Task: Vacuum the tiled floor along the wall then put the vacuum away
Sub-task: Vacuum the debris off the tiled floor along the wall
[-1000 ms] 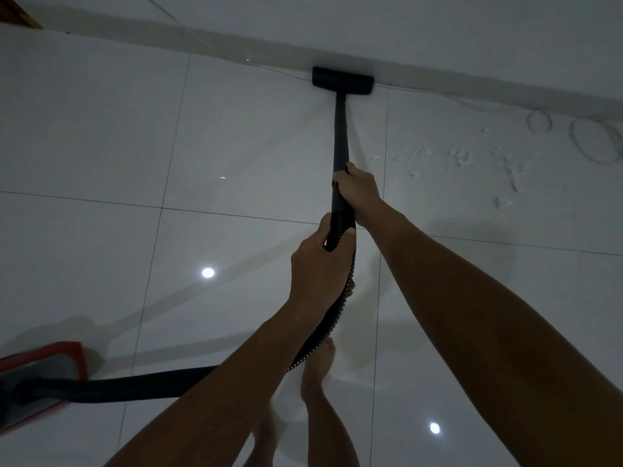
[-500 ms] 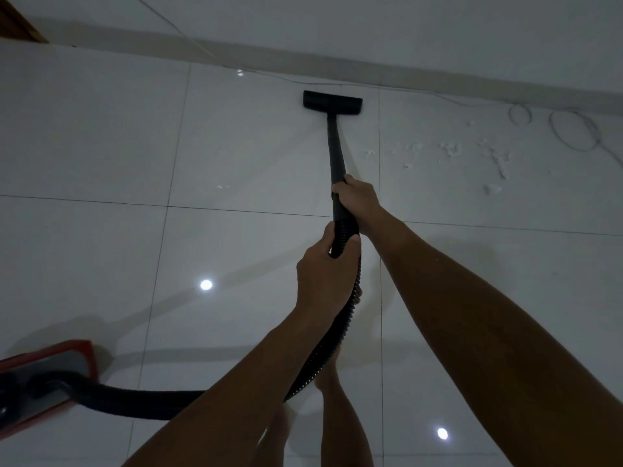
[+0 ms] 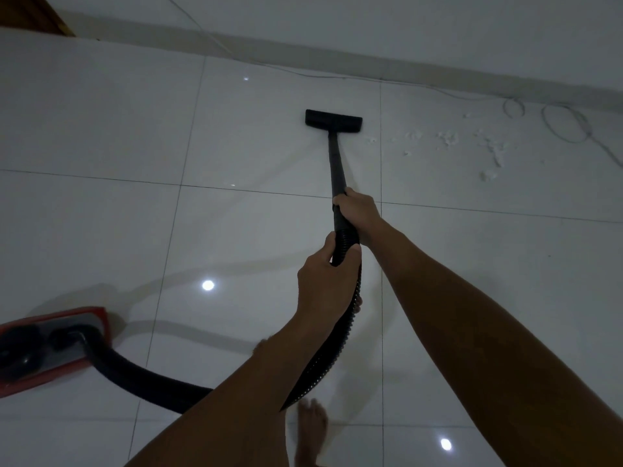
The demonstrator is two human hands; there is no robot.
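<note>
A black vacuum wand [image 3: 336, 166] runs from my hands to a flat black floor head [image 3: 333, 121] resting on the glossy white tiled floor [image 3: 101, 136], a short way from the wall's base [image 3: 438, 70]. My right hand [image 3: 355, 207] grips the wand's lower end. My left hand [image 3: 325, 281] grips the ribbed black hose [image 3: 323, 358] just behind it. The hose curves left to the red vacuum body [image 3: 50, 345] at the lower left edge. White crumbs of debris [image 3: 485, 146] lie right of the floor head.
A thin grey cable [image 3: 566, 124] runs along the wall and loops on the floor at the upper right. A brown wooden edge [image 3: 30, 11] shows in the top left corner. My bare foot [image 3: 312, 429] stands on the tiles below my arms.
The floor head has been pulled back from the wall toward me. My hands keep the same grips. The red vacuum body shows further into view at the left.
</note>
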